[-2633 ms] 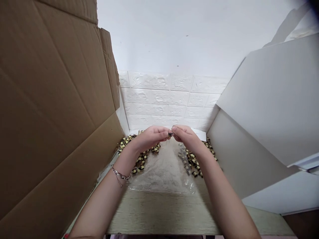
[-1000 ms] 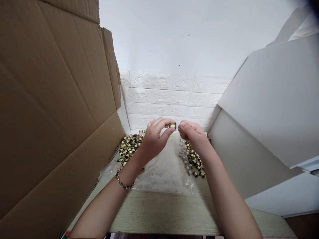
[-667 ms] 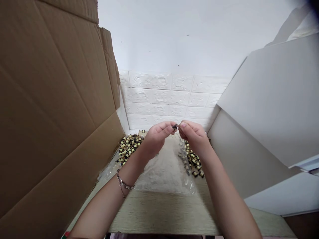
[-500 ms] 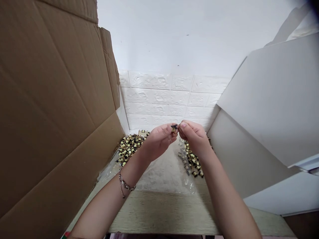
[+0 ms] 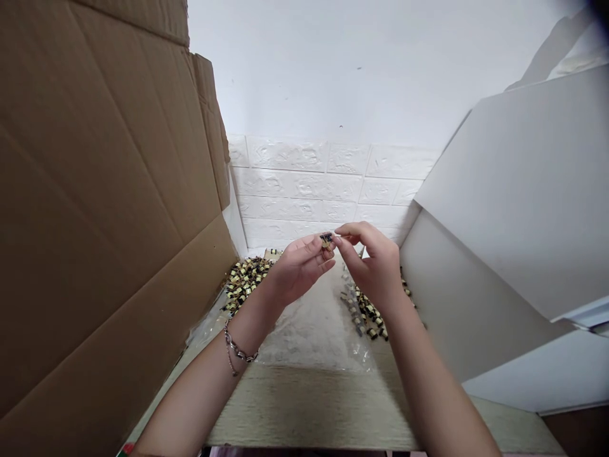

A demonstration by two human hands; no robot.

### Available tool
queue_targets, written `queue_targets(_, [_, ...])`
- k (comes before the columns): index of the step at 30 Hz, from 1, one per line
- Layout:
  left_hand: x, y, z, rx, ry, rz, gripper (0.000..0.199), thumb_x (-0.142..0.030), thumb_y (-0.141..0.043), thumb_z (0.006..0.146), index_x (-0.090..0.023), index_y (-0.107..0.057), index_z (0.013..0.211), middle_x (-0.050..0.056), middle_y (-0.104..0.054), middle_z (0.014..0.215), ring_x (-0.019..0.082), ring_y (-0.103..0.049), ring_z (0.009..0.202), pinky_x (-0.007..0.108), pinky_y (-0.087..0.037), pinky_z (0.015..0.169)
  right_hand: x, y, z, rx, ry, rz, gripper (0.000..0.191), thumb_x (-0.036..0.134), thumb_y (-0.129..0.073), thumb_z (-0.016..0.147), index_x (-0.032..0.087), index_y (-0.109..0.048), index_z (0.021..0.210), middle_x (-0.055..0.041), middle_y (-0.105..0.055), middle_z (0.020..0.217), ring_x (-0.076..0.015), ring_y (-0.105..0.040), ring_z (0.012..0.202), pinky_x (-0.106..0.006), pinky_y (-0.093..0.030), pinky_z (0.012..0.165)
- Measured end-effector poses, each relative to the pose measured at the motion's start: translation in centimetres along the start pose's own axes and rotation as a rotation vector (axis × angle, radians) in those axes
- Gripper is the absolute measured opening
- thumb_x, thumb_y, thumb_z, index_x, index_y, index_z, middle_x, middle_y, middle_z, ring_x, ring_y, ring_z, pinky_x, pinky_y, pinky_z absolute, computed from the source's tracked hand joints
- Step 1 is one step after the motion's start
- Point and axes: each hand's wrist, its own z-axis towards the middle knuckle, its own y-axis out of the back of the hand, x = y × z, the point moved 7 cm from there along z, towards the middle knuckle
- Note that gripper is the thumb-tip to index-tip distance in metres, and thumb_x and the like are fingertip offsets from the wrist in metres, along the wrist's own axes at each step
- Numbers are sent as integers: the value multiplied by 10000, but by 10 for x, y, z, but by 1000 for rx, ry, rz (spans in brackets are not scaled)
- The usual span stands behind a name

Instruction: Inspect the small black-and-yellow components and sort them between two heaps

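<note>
Tabletop (image 5: 309,406): pale, wood-grained. Bracelet (image 5: 240,349): chain, my left wrist. Plastic sheet (image 5: 309,336): clear. My left hand (image 5: 299,268): fingers pinching one black-and-yellow component (image 5: 326,240), raised above the sheet. My right hand (image 5: 375,261): fingertips nearly together beside it; grip, I cannot tell. Similar components (image 5: 245,279): heaped both sides. Wall (image 5: 304,185): white, brick-patterned.
</note>
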Motion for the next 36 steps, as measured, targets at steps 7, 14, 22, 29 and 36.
queue_targets(7, [-4, -2, 1, 6, -22, 27, 138, -269, -549, 748, -140, -580, 786, 0, -494, 732, 57, -456, 675, 204, -388, 720, 9, 4, 1, -6, 95, -69, 120, 161, -454, 800, 200, -559, 757, -3, -606, 711, -112, -529, 659, -237, -404, 605])
queue_targets(14, [-1, -3, -2, -47, 31, -9, 126, -257, -559, 740, -132, -570, 733, 3, -514, 736, 58, -468, 670, 209, -389, 709, 11, 0, -1, 1, 143, -120, 152, 146, -396, 818, 198, -526, 757, -10, -572, 697, -118, -514, 683, -246, -399, 625])
queue_targets(22, [1, -5, -6, -49, 154, -169, 159, -265, -493, 793, -143, -572, 728, -5, -505, 714, 42, -473, 637, 206, -423, 696, 16, 1, -3, -52, 224, -144, 155, 109, -417, 807, 202, -532, 760, -4, -593, 687, -119, -534, 693, -243, -416, 649])
queue_targets(29, [0, -3, -6, -69, 135, -143, 151, -281, -509, 778, -152, -570, 728, -1, -518, 731, 54, -481, 647, 218, -430, 700, 16, 3, -3, -68, 212, -125, 144, 127, -437, 802, 205, -555, 780, -7, -616, 714, -116, -552, 706, -244, -435, 652])
queue_targets(36, [-7, -4, -5, -47, 50, -86, 131, -247, -558, 749, -119, -581, 736, 0, -516, 722, 47, -482, 661, 194, -412, 697, 16, 2, -3, -64, 232, -93, 145, 123, -448, 799, 188, -569, 846, -33, -631, 807, -129, -568, 801, -254, -455, 713])
